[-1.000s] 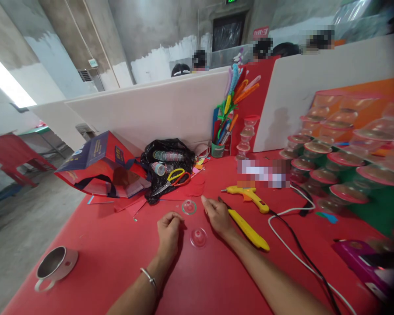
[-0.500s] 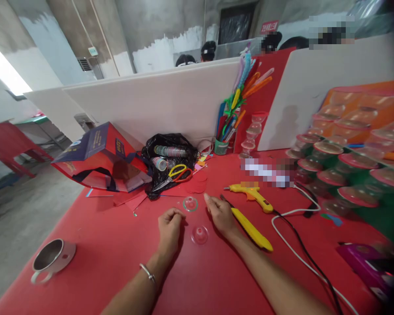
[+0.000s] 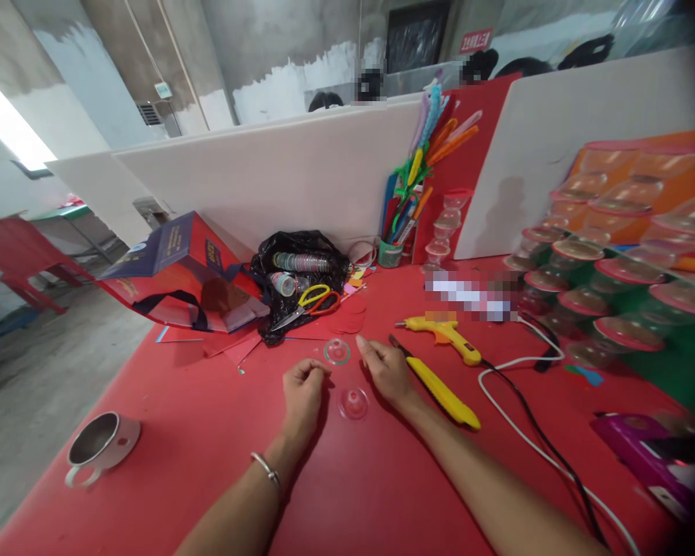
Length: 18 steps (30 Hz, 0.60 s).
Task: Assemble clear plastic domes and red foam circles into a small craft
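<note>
Left hand (image 3: 302,388) is resting clenched on the worktop (image 3: 208,432); right hand (image 3: 385,374) is lying flat, released. A dome (image 3: 353,403) is sitting between them, a second dome (image 3: 337,351) just beyond.

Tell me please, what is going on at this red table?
A person rests both hands on the red table. The left hand is loosely curled; whether it holds anything is hidden. The right hand lies open beside a yellow utility knife. A near clear dome sits between the hands, a far clear dome just beyond them, neither held. A yellow glue gun lies further back.
</note>
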Tool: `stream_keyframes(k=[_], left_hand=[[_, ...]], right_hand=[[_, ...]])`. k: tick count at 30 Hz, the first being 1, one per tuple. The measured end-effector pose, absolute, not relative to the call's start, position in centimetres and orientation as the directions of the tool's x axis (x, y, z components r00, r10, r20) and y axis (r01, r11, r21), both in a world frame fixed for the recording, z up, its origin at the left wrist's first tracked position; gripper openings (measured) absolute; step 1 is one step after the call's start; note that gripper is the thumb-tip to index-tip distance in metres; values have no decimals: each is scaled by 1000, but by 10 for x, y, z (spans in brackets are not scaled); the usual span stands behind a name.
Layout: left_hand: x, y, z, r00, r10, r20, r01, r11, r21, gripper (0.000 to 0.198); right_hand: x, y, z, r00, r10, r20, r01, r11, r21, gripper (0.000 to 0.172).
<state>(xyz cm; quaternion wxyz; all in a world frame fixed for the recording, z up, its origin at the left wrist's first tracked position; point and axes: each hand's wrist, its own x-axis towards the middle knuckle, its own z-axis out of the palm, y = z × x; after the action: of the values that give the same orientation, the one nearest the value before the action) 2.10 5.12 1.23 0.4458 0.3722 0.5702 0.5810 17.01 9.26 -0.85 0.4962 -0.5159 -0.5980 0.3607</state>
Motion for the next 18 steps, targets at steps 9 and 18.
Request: stream_keyframes(k=[9, 18], left_hand=[[24, 49, 12, -294, 955, -40, -47, 28, 999, 12], [20, 50, 14, -185, 983, 1, 1, -1, 1000, 14]], right_hand=[[171, 88, -7, 5, 974, 226, 281, 216, -935, 59], [175, 80, -9, 65, 973, 223, 274, 198, -941, 58]])
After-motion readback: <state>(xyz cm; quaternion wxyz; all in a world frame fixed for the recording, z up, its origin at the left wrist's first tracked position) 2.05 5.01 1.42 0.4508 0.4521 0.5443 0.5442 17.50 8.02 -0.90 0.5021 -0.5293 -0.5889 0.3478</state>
